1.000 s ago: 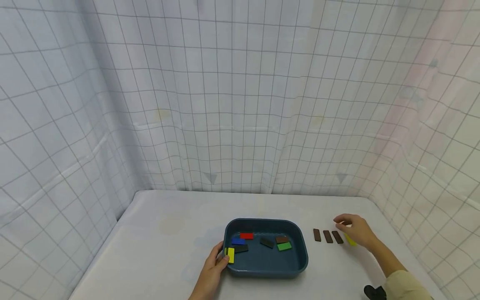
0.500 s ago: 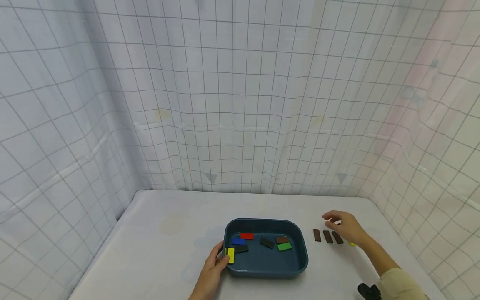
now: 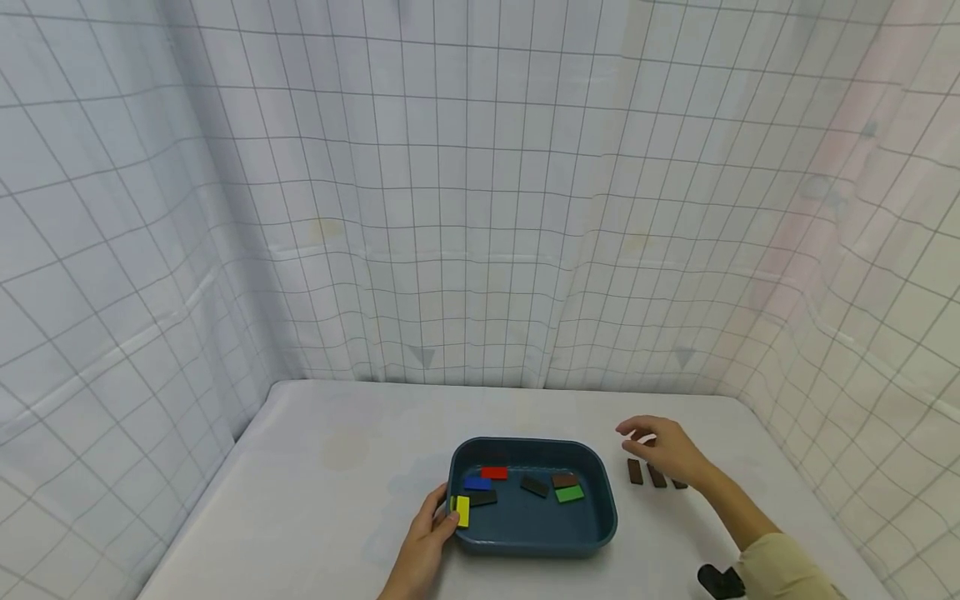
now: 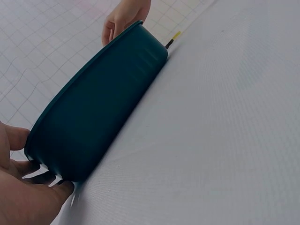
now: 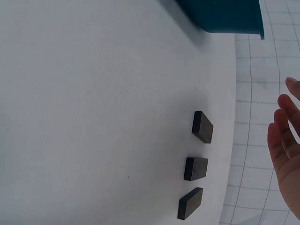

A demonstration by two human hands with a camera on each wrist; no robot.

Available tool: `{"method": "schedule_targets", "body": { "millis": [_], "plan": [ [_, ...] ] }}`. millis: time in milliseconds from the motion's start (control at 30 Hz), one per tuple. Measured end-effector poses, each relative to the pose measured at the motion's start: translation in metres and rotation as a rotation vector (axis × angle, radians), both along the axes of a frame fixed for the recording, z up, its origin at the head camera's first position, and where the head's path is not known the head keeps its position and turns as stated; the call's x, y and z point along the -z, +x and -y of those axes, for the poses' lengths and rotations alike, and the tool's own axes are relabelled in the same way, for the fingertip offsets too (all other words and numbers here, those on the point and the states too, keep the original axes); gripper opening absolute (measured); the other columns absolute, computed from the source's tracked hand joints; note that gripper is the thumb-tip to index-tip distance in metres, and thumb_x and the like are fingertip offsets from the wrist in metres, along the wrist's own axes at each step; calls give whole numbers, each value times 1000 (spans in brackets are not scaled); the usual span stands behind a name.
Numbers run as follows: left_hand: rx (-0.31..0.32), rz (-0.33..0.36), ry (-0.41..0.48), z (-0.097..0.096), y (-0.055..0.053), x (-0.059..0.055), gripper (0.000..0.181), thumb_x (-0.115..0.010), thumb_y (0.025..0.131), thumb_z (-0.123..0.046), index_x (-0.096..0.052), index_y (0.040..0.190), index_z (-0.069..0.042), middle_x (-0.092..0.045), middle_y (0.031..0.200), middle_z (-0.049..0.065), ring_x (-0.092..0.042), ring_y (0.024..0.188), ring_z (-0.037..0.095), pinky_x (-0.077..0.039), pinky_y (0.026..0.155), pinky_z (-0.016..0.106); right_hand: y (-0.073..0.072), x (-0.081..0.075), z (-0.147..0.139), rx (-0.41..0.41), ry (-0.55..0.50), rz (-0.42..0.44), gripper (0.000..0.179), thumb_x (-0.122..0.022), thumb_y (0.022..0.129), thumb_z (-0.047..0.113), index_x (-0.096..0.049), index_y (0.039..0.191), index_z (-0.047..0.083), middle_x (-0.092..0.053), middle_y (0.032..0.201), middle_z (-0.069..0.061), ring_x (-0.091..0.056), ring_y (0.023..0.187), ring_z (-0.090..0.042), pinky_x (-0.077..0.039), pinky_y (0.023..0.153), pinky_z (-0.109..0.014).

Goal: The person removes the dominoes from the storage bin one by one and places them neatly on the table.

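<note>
My left hand (image 3: 422, 542) grips the left end of a dark teal plastic tray (image 3: 532, 548), thumb at the rim and fingers against the outer wall. Inside lie several small flat blocks: red (image 3: 493, 472), blue (image 3: 477, 483), green (image 3: 569, 493), brown (image 3: 564, 481), two black, and a yellow block (image 3: 462, 512) by my left thumb. Right of the tray, my right hand (image 3: 667, 450) hovers above the table with loosely bent fingers, nothing visible between them. Below it, three dark brown blocks (image 5: 202, 127) lie in a row. A yellow block (image 4: 176, 34) shows beyond the tray in the left wrist view.
The white table (image 3: 337, 475) is ringed by white gridded curtains (image 3: 487, 250) at the back and sides. A black object (image 3: 722, 581) is at my right sleeve (image 3: 783, 571).
My right hand has moved left and slightly back, from beside the yellow block to over the brown row's left end. The left hand and tray have stayed put.
</note>
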State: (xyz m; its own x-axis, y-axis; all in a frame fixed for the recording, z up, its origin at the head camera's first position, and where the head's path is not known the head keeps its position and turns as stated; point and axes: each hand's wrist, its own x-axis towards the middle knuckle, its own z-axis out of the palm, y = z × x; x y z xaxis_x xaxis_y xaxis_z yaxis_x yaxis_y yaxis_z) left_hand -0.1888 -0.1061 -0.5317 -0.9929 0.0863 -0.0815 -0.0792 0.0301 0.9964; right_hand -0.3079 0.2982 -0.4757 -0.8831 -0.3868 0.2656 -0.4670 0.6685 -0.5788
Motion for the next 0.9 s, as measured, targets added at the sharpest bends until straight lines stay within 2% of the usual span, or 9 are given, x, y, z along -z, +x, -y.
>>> {"method": "schedule_targets", "body": {
  "millis": [267,433,733,900],
  "plan": [
    [-5,17,-10,0,1,-3,56,-49,109,-13,-28,156,9,-21,162,34,-28,145,54,-30,115,63,4,-4,25,-102,-18,-35,20,-72,97,8,-73,117,8,-72,115,-13,-67,96,-19,-59,80,-31],
    [-4,16,-16,0,0,-3,57,-49,109,-13,-28,156,10,-21,162,34,-29,145,54,-30,114,63,6,-6,38,-210,-27,-47,21,-72,98,9,-72,119,5,-71,114,-14,-67,96,-24,-59,81,-33],
    [-1,6,-19,0,0,-3,55,-48,109,-12,-29,156,10,-22,162,35,-30,144,54,-31,114,63,4,-3,63,-339,-28,4,24,-73,96,5,-71,120,0,-71,114,-12,-66,96,-16,-60,80,-32],
    [6,-5,-12,0,1,-2,55,-48,109,-11,-28,155,11,-21,161,36,-30,144,55,-31,114,63,4,2,78,-399,1,39,24,-71,96,2,-71,120,0,-71,109,-11,-66,92,-11,-59,77,-30]
  ]
}}
